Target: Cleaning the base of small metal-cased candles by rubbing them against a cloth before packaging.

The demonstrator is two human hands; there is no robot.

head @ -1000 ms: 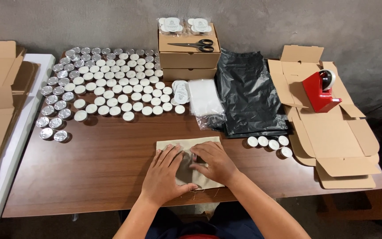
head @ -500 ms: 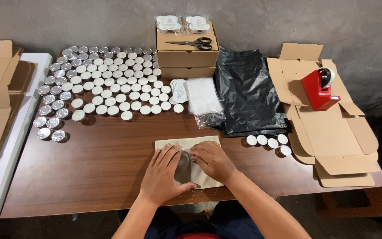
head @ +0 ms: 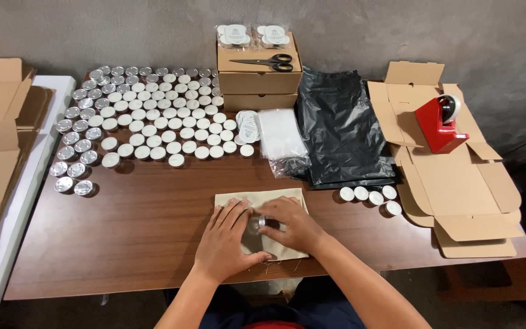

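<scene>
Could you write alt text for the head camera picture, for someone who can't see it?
A person's left hand and right hand press a small round tin on a beige cloth on a brown table. Behind lie rows of tealight candles, stacked boxes with scissors, black bags and a red tape dispenser.

The surface (head: 153, 231) is dark brown wood with a smooth, faintly glossy finish, and the beige cloth (head: 263, 201) lying on it looks matt and woven, with loose threads at its hem. The tealight cups (head: 80, 146) are shiny metal. The flattened boxes (head: 458, 183) are matt brown cardboard, beside glossy black plastic bags (head: 342, 128).
</scene>
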